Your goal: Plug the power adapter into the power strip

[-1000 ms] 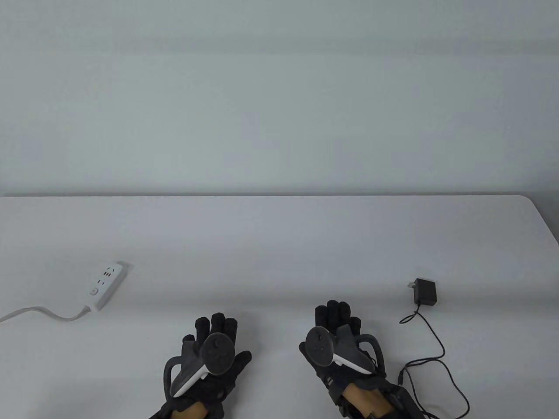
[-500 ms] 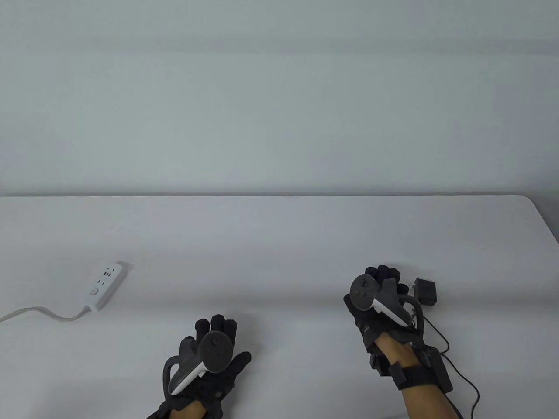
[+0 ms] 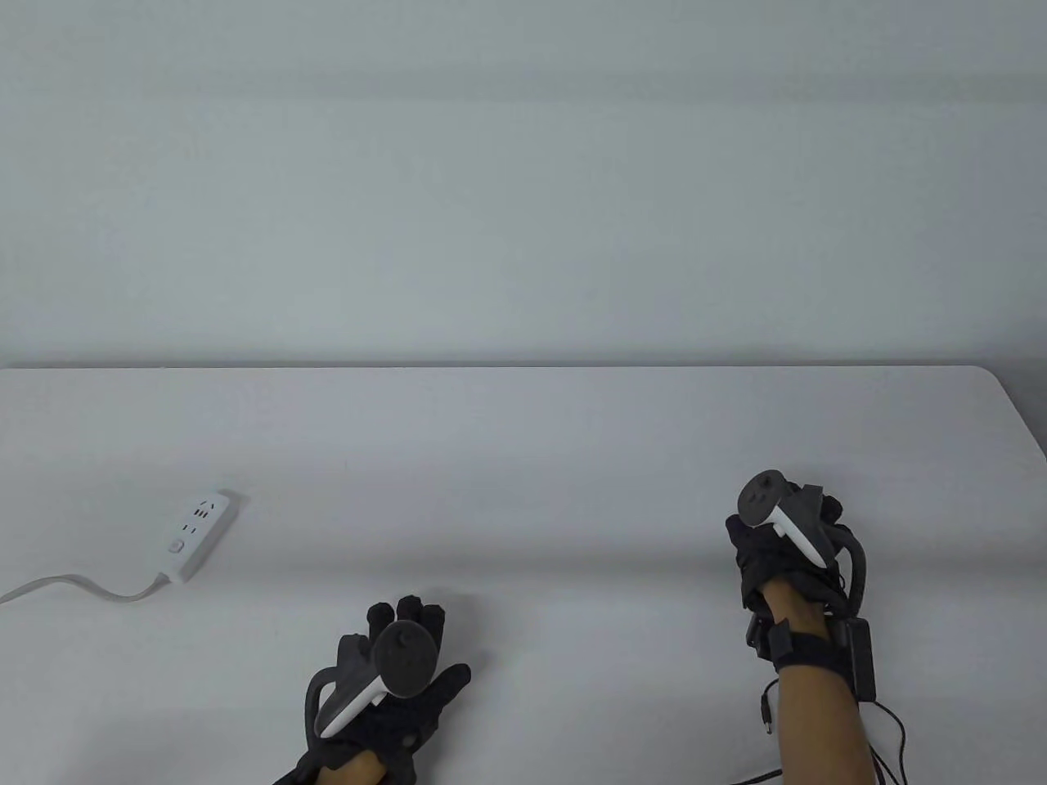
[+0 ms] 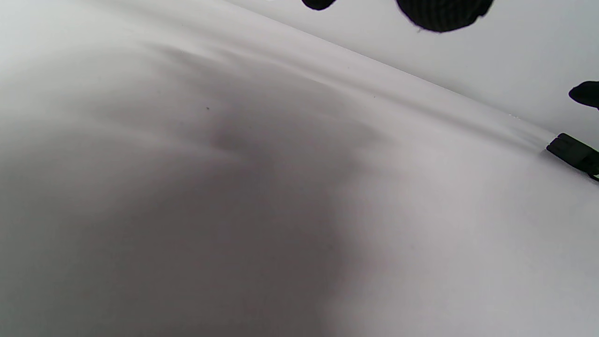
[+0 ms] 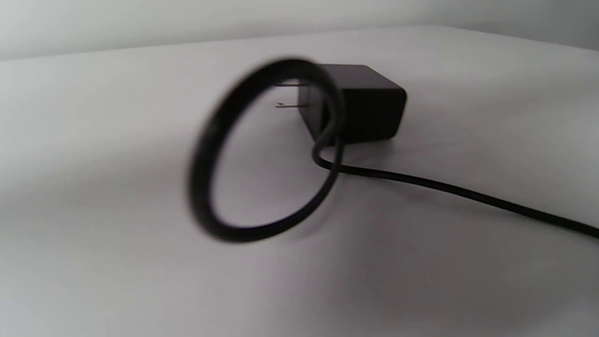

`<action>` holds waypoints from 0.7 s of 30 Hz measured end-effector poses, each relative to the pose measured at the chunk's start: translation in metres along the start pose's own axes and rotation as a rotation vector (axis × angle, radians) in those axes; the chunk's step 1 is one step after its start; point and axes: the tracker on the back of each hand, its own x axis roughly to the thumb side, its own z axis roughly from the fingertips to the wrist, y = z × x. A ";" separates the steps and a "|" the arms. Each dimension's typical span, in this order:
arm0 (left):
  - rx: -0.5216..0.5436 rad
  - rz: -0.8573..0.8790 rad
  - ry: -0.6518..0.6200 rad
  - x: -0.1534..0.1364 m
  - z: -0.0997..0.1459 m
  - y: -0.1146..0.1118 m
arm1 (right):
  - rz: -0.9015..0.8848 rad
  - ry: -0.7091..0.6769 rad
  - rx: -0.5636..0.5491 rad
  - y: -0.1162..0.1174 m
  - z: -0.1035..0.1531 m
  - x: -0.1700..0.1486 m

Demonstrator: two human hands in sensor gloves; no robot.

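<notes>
The white power strip lies at the table's left, sockets up. The black power adapter lies on the table, prongs pointing left in the right wrist view, with its cable curled in a loop in front of it. In the table view my right hand is right over the adapter and hides it. No finger shows on the adapter in the right wrist view. My left hand rests flat and empty on the table near the front edge; its fingertips show in the left wrist view.
The strip's white cord runs off the left edge. The adapter's cable trails by my right forearm, its barrel plug beside the wrist. The table's far edge meets a plain wall.
My right hand has moved forward and to the right from the front of the table until it is over the adapter. My left hand has stayed in place.
</notes>
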 end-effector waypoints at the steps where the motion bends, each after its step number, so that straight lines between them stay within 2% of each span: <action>1: -0.001 0.000 0.000 0.000 0.000 0.000 | -0.012 0.021 0.006 0.001 -0.003 -0.004; 5: -0.012 -0.003 0.001 0.000 0.001 0.000 | -0.055 0.124 0.029 0.009 -0.015 -0.023; 10: -0.016 -0.003 -0.001 -0.001 0.001 -0.001 | -0.073 0.167 0.059 0.019 -0.022 -0.035; 18: -0.023 -0.008 -0.002 0.000 0.002 -0.001 | -0.061 0.184 0.133 0.034 -0.031 -0.031; 21: -0.024 -0.002 -0.002 0.000 0.002 -0.001 | -0.024 0.216 0.106 0.039 -0.033 -0.030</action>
